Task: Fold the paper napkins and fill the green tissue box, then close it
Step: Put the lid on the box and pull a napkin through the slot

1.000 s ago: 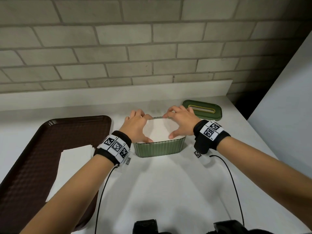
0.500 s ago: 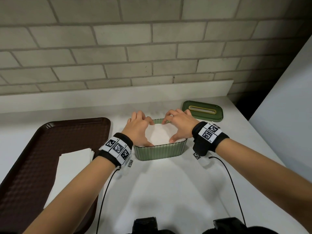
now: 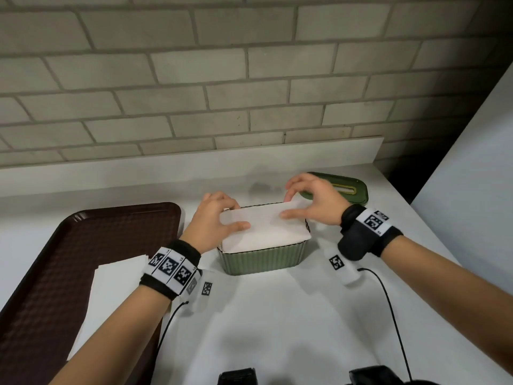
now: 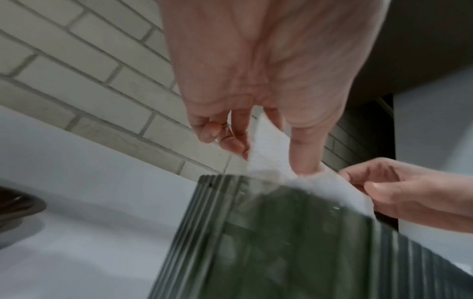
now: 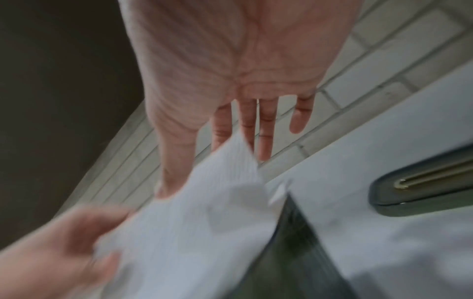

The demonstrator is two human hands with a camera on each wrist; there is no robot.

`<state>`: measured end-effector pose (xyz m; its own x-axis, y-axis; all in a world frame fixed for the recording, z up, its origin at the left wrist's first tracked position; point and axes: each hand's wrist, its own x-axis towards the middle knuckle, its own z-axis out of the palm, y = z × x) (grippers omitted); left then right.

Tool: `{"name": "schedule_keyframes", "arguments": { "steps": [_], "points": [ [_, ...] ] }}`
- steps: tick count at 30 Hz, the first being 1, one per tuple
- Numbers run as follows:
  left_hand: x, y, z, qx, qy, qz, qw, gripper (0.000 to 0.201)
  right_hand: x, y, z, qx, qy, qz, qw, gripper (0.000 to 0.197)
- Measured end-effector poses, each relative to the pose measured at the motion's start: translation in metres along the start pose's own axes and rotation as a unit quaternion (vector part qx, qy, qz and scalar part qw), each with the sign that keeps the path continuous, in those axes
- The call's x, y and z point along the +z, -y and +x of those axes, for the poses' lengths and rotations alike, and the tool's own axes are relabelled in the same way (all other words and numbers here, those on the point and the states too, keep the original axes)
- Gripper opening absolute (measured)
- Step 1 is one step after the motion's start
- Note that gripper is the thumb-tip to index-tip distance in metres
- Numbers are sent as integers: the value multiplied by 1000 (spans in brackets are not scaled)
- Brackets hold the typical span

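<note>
The white napkin lies across the green tissue box. My left hand and right hand pinch its far corners; I'd lower both evenly, tucking the edges inside the rim.

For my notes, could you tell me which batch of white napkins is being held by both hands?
The napkins atop the green tissue box, not the stack on the brown tray.
</note>
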<state>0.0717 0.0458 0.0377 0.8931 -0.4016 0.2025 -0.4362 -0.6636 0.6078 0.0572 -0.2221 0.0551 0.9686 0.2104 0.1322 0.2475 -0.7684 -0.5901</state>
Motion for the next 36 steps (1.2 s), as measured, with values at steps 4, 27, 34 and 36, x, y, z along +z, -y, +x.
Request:
{"name": "schedule_keyframes", "arguments": {
  "steps": [4, 27, 34, 36],
  "points": [
    [1, 9, -3, -3, -26, -67, 997, 24, -36, -42, 15, 84, -72, -4, 994, 42],
    [32, 7, -19, -120, -121, -374, 912, 8, -30, -172, 40, 289, 78, -237, 924, 121],
    [40, 13, -18, -106, -110, -358, 921, 30, -40, -144, 25, 274, -13, -11, 962, 97],
    [40, 15, -18, -86, -121, -344, 927, 34, -45, -120, 24, 218, -28, 152, 964, 97]
  ]
}}
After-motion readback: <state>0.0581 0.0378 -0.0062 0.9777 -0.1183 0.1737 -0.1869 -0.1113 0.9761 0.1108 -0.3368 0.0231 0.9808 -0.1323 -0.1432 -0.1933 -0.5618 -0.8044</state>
